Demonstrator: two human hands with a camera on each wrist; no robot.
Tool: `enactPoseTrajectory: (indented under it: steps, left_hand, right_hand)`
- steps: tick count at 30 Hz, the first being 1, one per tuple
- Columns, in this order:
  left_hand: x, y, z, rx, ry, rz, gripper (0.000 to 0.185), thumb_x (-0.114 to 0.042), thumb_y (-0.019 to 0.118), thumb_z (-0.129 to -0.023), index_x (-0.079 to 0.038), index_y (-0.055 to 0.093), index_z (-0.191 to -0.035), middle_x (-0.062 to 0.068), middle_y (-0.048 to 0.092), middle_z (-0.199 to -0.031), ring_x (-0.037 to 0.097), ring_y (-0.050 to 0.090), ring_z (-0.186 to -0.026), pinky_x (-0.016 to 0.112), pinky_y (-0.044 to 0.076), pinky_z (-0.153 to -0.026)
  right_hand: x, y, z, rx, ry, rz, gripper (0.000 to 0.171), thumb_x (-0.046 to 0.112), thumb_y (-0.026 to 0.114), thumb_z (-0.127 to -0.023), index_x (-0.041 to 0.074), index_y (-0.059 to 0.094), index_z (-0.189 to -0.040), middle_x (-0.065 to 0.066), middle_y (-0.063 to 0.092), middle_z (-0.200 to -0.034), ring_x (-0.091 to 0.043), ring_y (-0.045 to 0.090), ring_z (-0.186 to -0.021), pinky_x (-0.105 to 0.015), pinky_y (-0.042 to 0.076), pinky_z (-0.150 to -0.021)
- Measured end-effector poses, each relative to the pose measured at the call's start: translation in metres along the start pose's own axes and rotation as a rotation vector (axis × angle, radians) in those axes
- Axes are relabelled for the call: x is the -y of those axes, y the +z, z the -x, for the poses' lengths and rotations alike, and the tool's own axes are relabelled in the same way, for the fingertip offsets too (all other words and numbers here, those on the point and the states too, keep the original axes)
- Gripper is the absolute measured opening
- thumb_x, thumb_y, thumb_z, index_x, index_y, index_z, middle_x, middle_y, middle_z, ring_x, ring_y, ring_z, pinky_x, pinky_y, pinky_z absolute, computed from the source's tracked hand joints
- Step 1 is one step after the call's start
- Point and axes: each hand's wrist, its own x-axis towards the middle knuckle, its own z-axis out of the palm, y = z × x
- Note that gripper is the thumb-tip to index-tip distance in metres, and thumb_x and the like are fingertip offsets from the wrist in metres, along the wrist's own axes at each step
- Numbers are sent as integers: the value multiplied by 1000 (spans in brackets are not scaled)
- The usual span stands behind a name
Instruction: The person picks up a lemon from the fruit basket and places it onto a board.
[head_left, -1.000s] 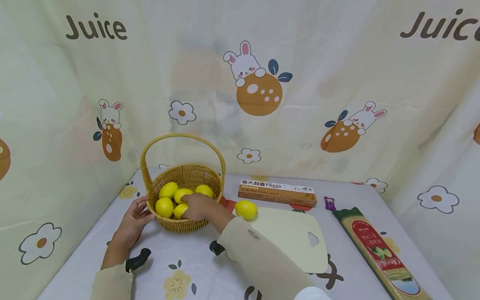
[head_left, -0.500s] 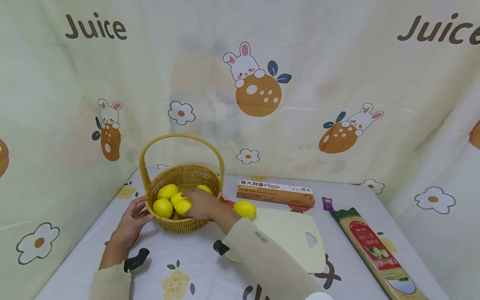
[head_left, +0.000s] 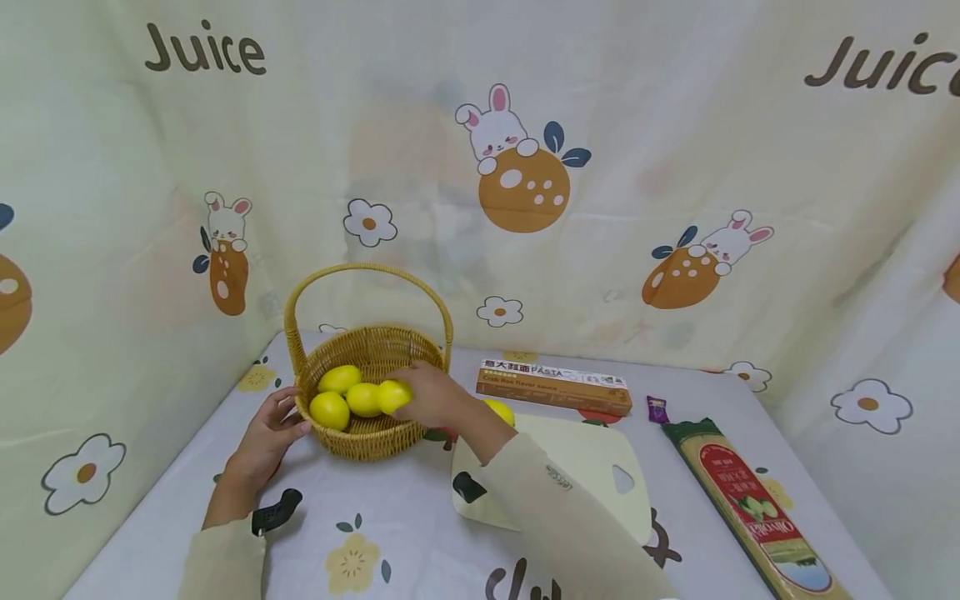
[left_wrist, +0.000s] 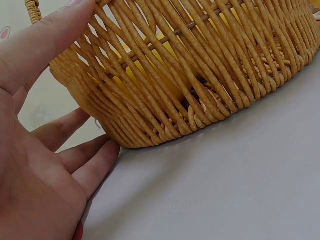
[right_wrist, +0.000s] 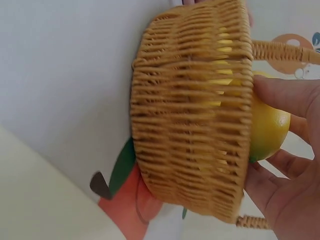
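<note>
Lifting lemon (head_left: 393,396) out of basket (head_left: 352,437): right hand (head_left: 431,397) pinches it, left hand (head_left: 268,433) flat-fingered steadying wall; next, clear rim.

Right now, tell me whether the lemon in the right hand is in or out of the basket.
Partly out: the right hand grips the lemon at the basket rim, above the others.

"Juice" on the curtain (head_left: 675,125); "PASTA" on the box (head_left: 553,386), smaller print unreadable
</note>
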Motion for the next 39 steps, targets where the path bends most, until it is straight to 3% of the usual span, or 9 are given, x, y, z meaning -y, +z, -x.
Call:
enactPoseTrajectory:
  steps: [8, 25, 33, 39]
  left_hand:
    - [2, 1, -1, -1, -4, 10, 63, -8, 70, -90, -21, 36, -141, 16, 9, -161, 38, 22, -141, 47, 22, -111]
    - [2, -1, -5, 5, 5, 7, 64, -9, 71, -89, -21, 37, -142, 17, 9, -160, 39, 24, -140, 46, 23, -111]
    - [-3, 1, -2, -4, -9, 8, 65, -8, 71, -89, -21, 37, -142, 17, 8, -160, 40, 23, -140, 48, 20, -111]
    - [-1, 2, -1, -12, -17, 6, 65, -8, 72, -89, -21, 37, -142, 17, 8, -161, 39, 24, -140, 47, 21, -111]
  right_hand:
    - [-9, -15, 8, -24, -14, 19, 63, 36, 74, -85, 20, 51, -141, -6, 47, -139, -22, 50, -115, -40, 45, -94]
    - [-18, -45, 36, -7, 4, 15, 66, 32, 74, -86, 26, 46, -145, -9, 37, -149, -31, 39, -131, -51, 36, -105]
    - [-35, -51, 50, -18, 23, 11, 63, 31, 75, -84, 28, 50, -142, -3, 47, -130, -20, 49, -106, -40, 45, -92]
    - [-57, -53, 62, -41, 43, 9, 61, 28, 77, -83, 23, 54, -139, -2, 49, -124, -21, 49, -101, -39, 47, -87]
